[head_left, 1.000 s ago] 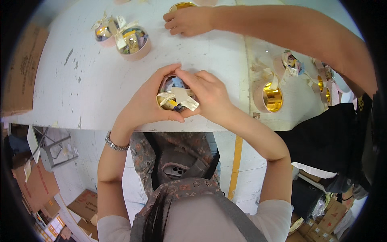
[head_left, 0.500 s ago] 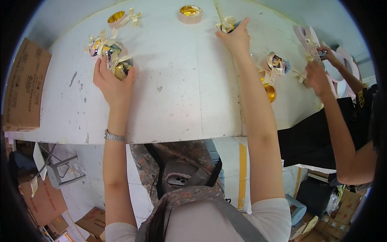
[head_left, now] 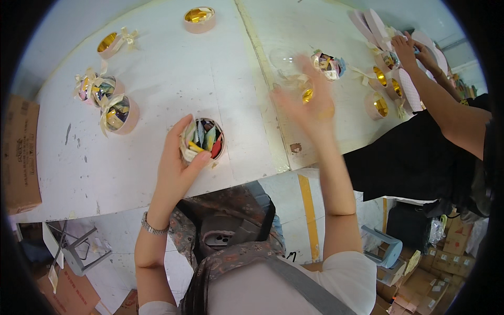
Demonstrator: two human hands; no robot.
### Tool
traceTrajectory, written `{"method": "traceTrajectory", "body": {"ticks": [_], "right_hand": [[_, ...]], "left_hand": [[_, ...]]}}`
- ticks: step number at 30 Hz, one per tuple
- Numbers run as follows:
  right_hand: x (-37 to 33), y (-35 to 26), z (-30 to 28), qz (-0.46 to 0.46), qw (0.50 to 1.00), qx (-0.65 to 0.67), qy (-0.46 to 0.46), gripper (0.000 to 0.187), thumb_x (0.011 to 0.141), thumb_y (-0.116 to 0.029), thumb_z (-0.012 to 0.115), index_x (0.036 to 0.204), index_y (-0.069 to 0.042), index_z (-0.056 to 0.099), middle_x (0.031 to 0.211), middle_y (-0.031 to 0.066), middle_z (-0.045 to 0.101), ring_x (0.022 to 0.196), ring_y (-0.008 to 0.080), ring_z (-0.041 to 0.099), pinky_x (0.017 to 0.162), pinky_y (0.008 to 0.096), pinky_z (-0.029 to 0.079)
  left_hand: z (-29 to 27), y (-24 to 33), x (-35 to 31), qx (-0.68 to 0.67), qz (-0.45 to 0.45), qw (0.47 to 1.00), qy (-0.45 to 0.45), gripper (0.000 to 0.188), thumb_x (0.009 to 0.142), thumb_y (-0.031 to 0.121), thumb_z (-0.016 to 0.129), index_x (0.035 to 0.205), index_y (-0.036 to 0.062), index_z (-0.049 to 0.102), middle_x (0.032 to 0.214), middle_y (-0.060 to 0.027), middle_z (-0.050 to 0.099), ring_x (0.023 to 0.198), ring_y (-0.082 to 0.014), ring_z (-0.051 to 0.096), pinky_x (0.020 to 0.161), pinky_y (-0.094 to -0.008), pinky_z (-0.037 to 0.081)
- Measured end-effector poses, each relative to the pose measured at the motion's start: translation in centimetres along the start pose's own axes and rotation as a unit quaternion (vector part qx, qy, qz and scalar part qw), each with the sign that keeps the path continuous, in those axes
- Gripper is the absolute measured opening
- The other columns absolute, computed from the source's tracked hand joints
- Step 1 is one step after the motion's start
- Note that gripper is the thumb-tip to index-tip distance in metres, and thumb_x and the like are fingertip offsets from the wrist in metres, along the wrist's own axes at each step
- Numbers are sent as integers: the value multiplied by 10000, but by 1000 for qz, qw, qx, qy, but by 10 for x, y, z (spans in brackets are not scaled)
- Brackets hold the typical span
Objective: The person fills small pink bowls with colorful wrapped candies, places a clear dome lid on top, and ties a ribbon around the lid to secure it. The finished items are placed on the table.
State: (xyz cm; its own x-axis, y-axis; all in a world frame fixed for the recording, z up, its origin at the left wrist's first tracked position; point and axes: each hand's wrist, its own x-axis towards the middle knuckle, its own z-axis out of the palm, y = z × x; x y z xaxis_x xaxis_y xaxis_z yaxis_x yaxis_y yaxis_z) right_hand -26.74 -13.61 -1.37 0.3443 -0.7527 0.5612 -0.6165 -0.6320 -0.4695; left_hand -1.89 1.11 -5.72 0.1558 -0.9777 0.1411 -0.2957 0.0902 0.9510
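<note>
My left hand is closed around a round pink box near the table's front edge. The box's open top shows small colourful packets. My right hand is smeared by motion above a gold-lined box with a ribbon bow, and its grip is unclear. Just past its fingers lies a clear dome lid. A round box filled with packets is to its right. Left of my left hand sits a filled box with a cream bow, with two more bowed boxes close behind it.
Gold-lined boxes stand at the far side of the white table. At the right, a co-worker's hands work among pink lids and several gold-lined boxes. A cardboard carton stands at the left edge.
My left hand has left the bowed boxes and now holds a packet-filled box nearer me. My right hand has come off a bowed box at the far side and moved nearer. The view has shifted.
</note>
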Motion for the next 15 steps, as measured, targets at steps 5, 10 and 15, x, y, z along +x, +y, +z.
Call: {"method": "traceTrajectory", "body": {"ticks": [5,10,15], "right_hand": [[15,111,-31,241,960,11,142,602,761,-205,779,1258,30,535,1150,143,650,1004,262,626,877,376,496],[29,124,-11,278,955,102,8,645,742,-277,794,1259,8,534,1078,140,691,897,258,679,783,351,533],[53,153,-12,255,967,24,-13,721,701,-321,826,1265,6,517,1078,160,688,949,251,675,820,342,525]], "left_hand": [[3,4,-10,-11,-7,1000,14,663,857,208,700,1402,-10,392,1305,-152,493,1213,-233,502,1029,-350,407],[3,-10,-13,-35,11,999,24,672,859,216,704,1405,-8,382,1322,-142,477,1217,-225,498,1037,-350,403],[6,-9,-13,-78,2,997,27,687,853,218,721,1406,-6,379,1324,-133,472,1211,-212,502,1026,-341,415]]}}
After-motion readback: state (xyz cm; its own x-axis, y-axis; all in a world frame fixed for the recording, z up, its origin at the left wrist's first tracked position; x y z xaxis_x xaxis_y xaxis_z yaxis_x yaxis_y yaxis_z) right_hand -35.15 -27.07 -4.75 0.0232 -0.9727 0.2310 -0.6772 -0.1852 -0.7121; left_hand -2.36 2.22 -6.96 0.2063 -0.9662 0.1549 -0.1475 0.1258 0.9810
